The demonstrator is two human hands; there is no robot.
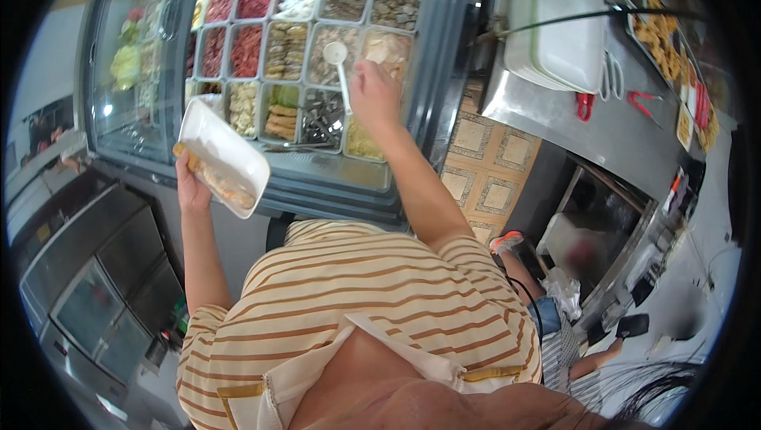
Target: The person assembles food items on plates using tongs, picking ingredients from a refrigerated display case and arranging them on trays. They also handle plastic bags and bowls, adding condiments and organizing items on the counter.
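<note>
My left hand (194,184) grips the side of a white rectangular tray (230,152), tilted, with several pale and orange-brown food pieces (218,184) along one side of it. My right hand (375,95) reaches over the display case with its fingers curled in. What they hold, if anything, is hidden. A white ladle (336,53) lies just left of that hand, its bowl over a bin of greyish food and its handle running toward me. Beyond my right fingers is a bin of pale slices (388,45).
The chilled case holds rows of bins with red meat (246,49), dark pieces (323,117) and other foods. Its glass side (131,57) stands at left. To the right a steel counter (539,109) carries stacked white trays (555,26), scissors and red-handled tongs (644,105). Another person's shoe (507,241) shows at lower right.
</note>
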